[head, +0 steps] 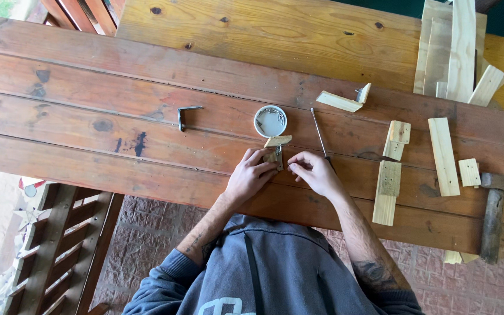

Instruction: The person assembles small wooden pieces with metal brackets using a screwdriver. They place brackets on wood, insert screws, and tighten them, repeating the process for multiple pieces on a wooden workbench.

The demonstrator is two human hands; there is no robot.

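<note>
The left hand (252,173) is pinching a small wood block (277,142) steady on the counter (147,116), while the right hand (316,171) is pressing a metal bracket (279,157) against it, just below the screw dish (270,121)

1. Hands: two, left hand (251,173) and right hand (316,172).
2. Round white dish (270,121): one.
3. Metal angle bracket (186,115) lying loose: one.
4. Hammer (493,216): one.
5. Thin metal rod (319,132): one.
6. Desk (88,105): one.
</note>
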